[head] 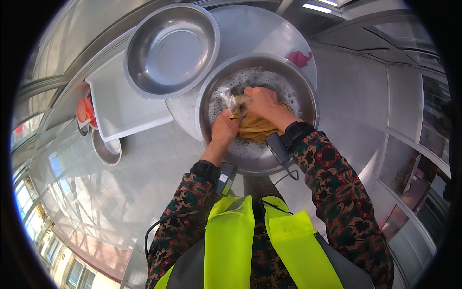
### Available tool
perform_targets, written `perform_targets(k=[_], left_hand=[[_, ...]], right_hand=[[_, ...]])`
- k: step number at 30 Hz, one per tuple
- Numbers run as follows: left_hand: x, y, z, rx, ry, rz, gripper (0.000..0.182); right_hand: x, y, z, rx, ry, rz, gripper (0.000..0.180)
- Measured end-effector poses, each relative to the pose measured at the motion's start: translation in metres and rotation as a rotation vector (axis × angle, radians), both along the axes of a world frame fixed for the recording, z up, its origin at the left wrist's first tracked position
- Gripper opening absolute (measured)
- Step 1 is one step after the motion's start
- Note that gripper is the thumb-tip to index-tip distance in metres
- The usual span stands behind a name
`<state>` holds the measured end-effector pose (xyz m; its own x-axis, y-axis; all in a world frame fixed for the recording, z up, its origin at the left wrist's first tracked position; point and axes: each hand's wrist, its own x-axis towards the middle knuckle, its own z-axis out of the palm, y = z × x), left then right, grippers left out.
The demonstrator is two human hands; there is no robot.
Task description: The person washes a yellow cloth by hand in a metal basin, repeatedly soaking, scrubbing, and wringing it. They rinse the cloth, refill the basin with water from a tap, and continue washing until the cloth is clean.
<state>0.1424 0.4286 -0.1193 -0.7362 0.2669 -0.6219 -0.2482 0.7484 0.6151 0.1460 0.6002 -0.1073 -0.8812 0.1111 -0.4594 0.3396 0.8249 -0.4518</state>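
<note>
A wide stainless steel basin [311, 108] sits before me with sudsy water [249, 150] in it. Bunched in the water is a mustard-yellow cloth [258, 128], partly covered by my hands and the foam. My left hand [224, 126] grips an edge of the cloth at the basin's left side. Higher up and to the right, my right hand [262, 102] is closed on a wet, foam-covered part of it. Between the two hands the fabric is stretched and blurred by suds. Both wrists wear black straps with small devices.
The basin stands on a round metal table [249, 30]. A second steel basin [173, 54] overlaps a white plastic tray [126, 104]. A crumpled red cloth [299, 59] lies by the table's right edge. At left are a red plastic cup [85, 109] and a small metal bowl [103, 150].
</note>
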Motion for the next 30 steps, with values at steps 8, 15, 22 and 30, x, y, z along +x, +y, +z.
perform_targets(k=[8,15,22,30], left_hand=[[-0.036,0.001,0.055,0.9,-0.517,0.457,0.021],[-0.052,0.023,0.117,0.824,-0.475,0.126,0.043],[-0.07,0.037,0.182,0.467,-0.293,-0.461,0.025],[-0.063,0.043,0.253,0.56,-0.076,-0.397,0.033]], right_hand=[[0.047,0.07,0.063,-0.83,-0.154,-0.639,0.025],[0.056,0.078,0.117,-0.825,0.188,-0.434,0.025],[0.059,0.087,0.182,-0.759,0.281,-0.222,0.027],[0.056,0.068,0.223,-0.651,0.508,-0.158,0.04]])
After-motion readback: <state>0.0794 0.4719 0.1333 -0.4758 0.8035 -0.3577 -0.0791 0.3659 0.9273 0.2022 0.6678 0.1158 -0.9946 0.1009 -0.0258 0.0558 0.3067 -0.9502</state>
